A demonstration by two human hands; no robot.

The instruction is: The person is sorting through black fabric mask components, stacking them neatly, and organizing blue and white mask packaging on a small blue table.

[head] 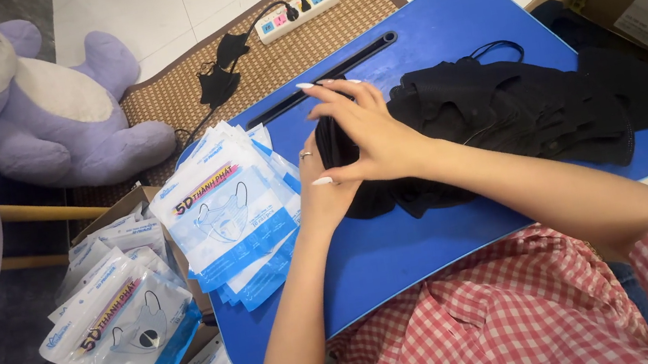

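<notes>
Nearest the camera there's a red-and-white checked shirt (514,308), with both forearms reaching out from it over a blue lap table (403,256). To the near left, filled white-and-blue mask packets (118,324) spill off a cardboard box onto the floor.

Mid-table, the left hand (321,191) sits under a small stack of black masks (336,146), fingers curled up around its left end with a ring showing. The right hand (369,137) is clamped over the same stack from above, thumb low on the near side and fingers arched across the top, so the stack is pinched between the two hands. Just left of them lies a fanned pile of empty packets (230,209).

Right of the hands, a bigger heap of loose black masks (519,114) runs toward an open cardboard box (641,15) at the far right.

Further back: a brown woven mat (272,61) with a white power strip (297,10), and a purple plush toy (21,99) at the far left.
</notes>
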